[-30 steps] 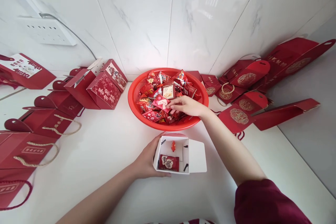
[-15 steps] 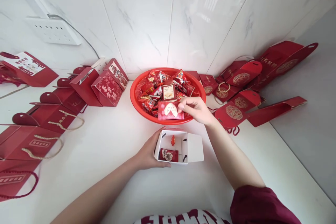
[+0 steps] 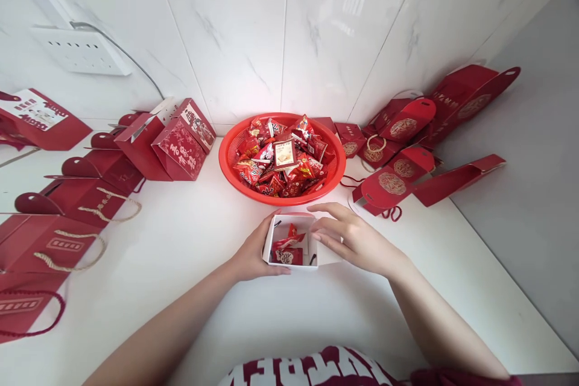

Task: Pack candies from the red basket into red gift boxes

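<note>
A small gift box [image 3: 295,268], white inside, stands with its mouth toward me and its flap out to the right. My left hand [image 3: 254,253] wraps round its left side and grips it. Inside lie several red wrapped candies [image 3: 289,242], one of them across the others. My right hand [image 3: 353,235] is over the box's right edge and flap, fingers spread and bent, with nothing seen in them. Its fingertips are by the rim; whether they touch it I cannot tell. Just behind the box sits a red plastic basket [image 3: 226,176] heaped with wrapped candies and snacks.
Red gift boxes with rope handles [image 3: 58,247] line the left side. Two patterned red boxes [image 3: 181,148] stand by the wall. More red boxes [image 3: 391,184] are grouped on the right, one lying beside the grey panel [image 3: 520,132]. A power strip [image 3: 81,51] hangs on the tiled wall.
The pink-red packet that my right hand held over the basket is now in the box, released. My right hand has come down toward me to the box's flap. My left hand keeps its hold.
</note>
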### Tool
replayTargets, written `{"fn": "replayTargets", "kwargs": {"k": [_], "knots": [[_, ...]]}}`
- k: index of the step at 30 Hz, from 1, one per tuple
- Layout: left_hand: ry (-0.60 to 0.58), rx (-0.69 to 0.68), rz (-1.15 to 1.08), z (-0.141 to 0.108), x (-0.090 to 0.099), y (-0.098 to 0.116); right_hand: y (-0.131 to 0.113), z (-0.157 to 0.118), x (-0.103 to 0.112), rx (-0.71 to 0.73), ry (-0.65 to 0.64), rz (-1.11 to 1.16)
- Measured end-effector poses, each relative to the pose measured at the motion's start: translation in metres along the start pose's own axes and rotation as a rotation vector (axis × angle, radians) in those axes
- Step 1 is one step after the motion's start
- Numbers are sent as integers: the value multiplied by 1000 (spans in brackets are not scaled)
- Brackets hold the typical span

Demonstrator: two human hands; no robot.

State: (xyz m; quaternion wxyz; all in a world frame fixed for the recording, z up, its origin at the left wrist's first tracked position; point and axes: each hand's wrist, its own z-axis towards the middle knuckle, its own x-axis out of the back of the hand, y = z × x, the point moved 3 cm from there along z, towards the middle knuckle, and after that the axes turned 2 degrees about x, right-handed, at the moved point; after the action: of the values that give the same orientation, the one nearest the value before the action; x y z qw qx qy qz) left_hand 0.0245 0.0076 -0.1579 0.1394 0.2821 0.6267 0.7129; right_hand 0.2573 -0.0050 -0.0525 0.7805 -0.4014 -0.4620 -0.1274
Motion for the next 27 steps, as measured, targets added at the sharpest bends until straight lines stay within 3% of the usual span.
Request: {"fn": "replayTargets", "kwargs": {"k": [3, 6, 9, 12, 15, 19, 21, 23, 27], "knots": [[0, -1, 0, 0, -1, -3, 6, -20, -2, -48, 110, -28], [11, -50, -1, -1, -1, -2, 15, -41, -7, -106, 313, -39], [3, -145, -3, -5, 2, 4, 24, -62, -19, -170, 530, -18], [-20, -197, 2, -13, 10, 13, 32, -76, -35, -212, 636, 22], [22, -212, 28, -23, 20, 18, 38, -80, -48, -251, 636, 114], [265, -85, 11, -41, 25, 11, 41, -78, -58, -300, 629, 282], [345, -33, 5, -50, 20, 7, 39, -76, -61, -244, 585, 304], [359, -84, 83, -56, 12, 8, 35, -74, -64, -137, 507, 276], [304, -334, 409, -52, -3, 21, 28, -69, -71, 19, 355, 180]]}}
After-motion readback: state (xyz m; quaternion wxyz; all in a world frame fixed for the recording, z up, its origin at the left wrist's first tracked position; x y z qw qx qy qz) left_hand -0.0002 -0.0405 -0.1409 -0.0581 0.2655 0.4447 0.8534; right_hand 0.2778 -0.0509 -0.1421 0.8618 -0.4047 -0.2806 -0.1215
